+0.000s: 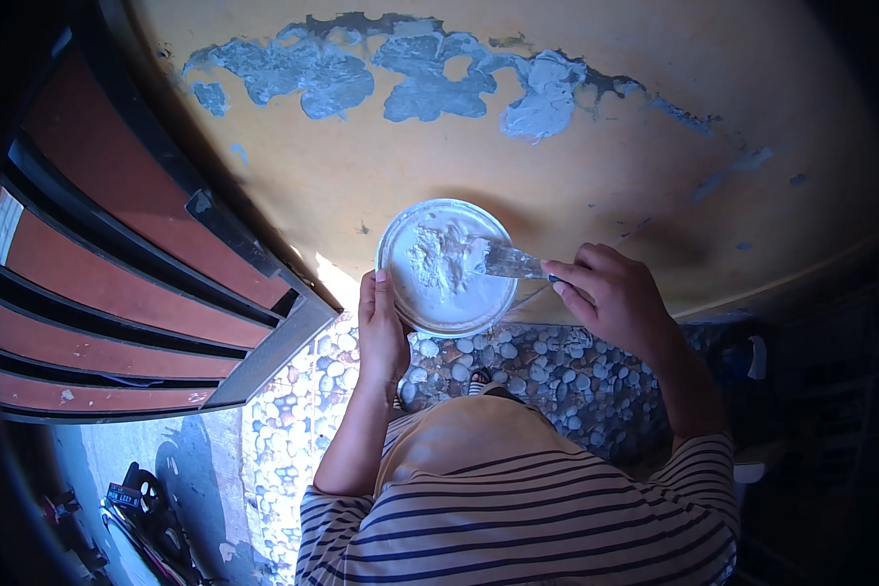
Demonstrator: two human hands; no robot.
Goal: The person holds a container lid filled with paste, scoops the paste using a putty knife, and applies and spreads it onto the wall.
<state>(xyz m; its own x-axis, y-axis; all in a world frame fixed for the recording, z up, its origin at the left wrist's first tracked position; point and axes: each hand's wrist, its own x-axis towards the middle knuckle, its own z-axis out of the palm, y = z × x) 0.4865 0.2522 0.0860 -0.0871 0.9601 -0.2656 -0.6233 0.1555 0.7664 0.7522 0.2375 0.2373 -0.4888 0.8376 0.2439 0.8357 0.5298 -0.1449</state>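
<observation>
My left hand grips the left side of a round white tub, its thumb over the rim and its other fingers mostly hidden beneath. Thick white paste fills the tub, with a rough, lumpy patch in the middle. In my right hand is a putty knife, held by its handle from the right. The blade reaches over the tub's rim, and its tip touches the paste, with white smears along the metal. Beyond the tub, a yellow wall carries a band of peeled grey patches and a fresh-looking whitish smear.
A gate with reddish-brown panels and a dark frame stands close at the left. Pebble-patterned tiles cover the floor around my feet. A motorcycle is partly visible at the lower left. Dim objects stand at the right.
</observation>
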